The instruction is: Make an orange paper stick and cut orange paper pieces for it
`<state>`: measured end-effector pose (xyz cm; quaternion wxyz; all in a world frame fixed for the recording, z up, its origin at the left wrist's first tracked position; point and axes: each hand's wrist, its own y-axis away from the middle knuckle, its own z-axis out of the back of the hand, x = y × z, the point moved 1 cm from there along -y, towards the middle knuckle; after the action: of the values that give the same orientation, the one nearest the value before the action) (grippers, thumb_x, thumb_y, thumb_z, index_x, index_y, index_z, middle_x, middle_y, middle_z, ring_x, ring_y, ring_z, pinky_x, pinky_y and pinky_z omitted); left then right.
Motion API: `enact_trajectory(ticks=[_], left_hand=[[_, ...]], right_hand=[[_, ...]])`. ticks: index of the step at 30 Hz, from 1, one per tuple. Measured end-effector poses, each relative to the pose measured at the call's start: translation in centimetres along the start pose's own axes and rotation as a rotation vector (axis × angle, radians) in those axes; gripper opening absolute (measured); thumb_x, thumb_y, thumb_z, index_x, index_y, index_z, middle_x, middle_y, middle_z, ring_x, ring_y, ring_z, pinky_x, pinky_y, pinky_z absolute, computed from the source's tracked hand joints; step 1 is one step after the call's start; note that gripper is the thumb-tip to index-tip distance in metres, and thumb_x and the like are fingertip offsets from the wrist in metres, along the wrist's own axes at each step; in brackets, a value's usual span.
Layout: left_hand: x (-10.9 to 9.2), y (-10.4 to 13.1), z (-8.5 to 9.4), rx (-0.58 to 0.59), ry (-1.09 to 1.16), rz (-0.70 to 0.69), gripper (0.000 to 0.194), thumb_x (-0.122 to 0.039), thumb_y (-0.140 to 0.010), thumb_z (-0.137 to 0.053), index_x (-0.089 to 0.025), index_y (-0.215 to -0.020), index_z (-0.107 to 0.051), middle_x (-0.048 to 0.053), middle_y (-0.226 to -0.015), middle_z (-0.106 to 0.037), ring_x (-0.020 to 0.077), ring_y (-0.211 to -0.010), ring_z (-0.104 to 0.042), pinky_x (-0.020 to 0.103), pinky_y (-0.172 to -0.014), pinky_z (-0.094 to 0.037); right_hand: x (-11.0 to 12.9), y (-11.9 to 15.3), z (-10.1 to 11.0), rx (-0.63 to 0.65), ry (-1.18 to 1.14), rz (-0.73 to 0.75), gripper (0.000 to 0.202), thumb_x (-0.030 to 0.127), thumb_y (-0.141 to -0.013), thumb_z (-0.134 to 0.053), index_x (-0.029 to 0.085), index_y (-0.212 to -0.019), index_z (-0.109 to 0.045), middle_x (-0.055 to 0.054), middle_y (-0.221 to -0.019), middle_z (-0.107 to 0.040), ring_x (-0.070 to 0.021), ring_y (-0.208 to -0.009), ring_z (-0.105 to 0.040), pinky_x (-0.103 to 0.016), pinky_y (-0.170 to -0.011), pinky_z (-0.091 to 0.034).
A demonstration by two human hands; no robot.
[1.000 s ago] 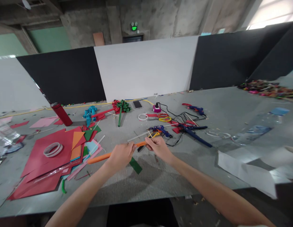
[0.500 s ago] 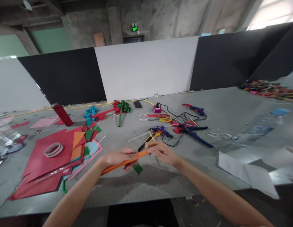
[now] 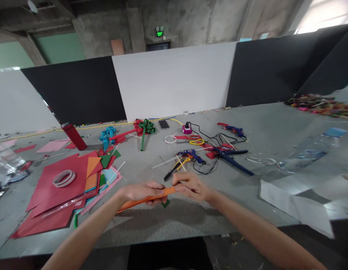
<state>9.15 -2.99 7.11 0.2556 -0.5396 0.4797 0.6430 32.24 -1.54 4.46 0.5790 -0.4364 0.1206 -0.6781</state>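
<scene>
A long strip of orange paper (image 3: 134,203), rolled or folded narrow, spans my two hands above the front of the table. My left hand (image 3: 147,192) is closed around its middle, thumb on top. At the strip's right end, my right hand (image 3: 192,186) pinches it between thumb and fingers. Beneath the left fingers a small green paper piece (image 3: 165,203) shows on the table. Just beyond the hands lie a blue glue gun (image 3: 190,153) and a yellow-and-black cutter (image 3: 176,169).
To the left, red paper sheets (image 3: 57,187) carry a tape roll (image 3: 64,178). A red flask (image 3: 74,136) stands behind them. Paper pompoms (image 3: 146,126), a phone (image 3: 163,124) and a second glue gun (image 3: 231,129) lie farther back. At right are a plastic bottle (image 3: 305,155) and white paper (image 3: 297,206).
Both hands have lowered slightly toward me with the orange strip, and the strip lies flatter. Less of the green paper piece shows under the left hand.
</scene>
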Motion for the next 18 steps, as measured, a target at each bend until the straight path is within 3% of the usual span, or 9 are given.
enact_trajectory(ticks=[4,9,12,18], left_hand=[[-0.4,0.0,-0.7,-0.066,-0.166,-0.017,0.047,-0.066,-0.092,-0.05,-0.019,-0.087,-0.05,-0.006,-0.066,-0.032,0.0093,-0.055,-0.027,0.025,-0.053,-0.023],[-1.1,0.0,-1.6,-0.361,-0.831,-0.109,0.033,-0.047,-0.101,-0.043,-0.02,-0.084,-0.052,0.0,-0.072,-0.051,0.0147,-0.065,-0.048,0.027,-0.06,-0.031],[-1.1,0.1,-1.7,-0.5,-1.137,-0.078,0.033,-0.043,-0.105,-0.034,-0.019,-0.098,-0.057,0.005,-0.081,-0.063,0.0188,-0.072,-0.06,0.027,-0.063,-0.036],[0.0,-0.4,-1.3,-0.607,-1.598,0.046,0.032,-0.033,-0.107,-0.029,-0.017,-0.112,-0.056,0.009,-0.092,-0.068,0.0213,-0.073,-0.069,0.028,-0.062,-0.046]], right_hand=[[0.3,-0.2,0.1,-0.018,0.001,0.018,0.041,0.036,-0.105,-0.032,0.02,-0.079,-0.06,-0.006,-0.079,-0.058,-0.0164,-0.069,-0.05,-0.031,-0.066,-0.039],[0.2,0.0,0.0,-0.061,-0.006,-0.035,0.041,0.035,-0.105,-0.035,0.019,-0.075,-0.058,-0.004,-0.078,-0.055,-0.0151,-0.068,-0.05,-0.029,-0.065,-0.037],[-0.3,0.1,-0.1,-0.079,-0.038,-0.16,0.044,0.04,-0.105,-0.035,0.019,-0.072,-0.057,-0.002,-0.073,-0.052,-0.0137,-0.063,-0.046,-0.029,-0.061,-0.035],[-1.1,-0.4,-0.5,-0.113,-0.33,-0.572,0.061,0.057,-0.103,-0.032,0.019,-0.061,-0.055,0.001,-0.051,-0.047,-0.0107,-0.048,-0.04,-0.027,-0.052,-0.032]])
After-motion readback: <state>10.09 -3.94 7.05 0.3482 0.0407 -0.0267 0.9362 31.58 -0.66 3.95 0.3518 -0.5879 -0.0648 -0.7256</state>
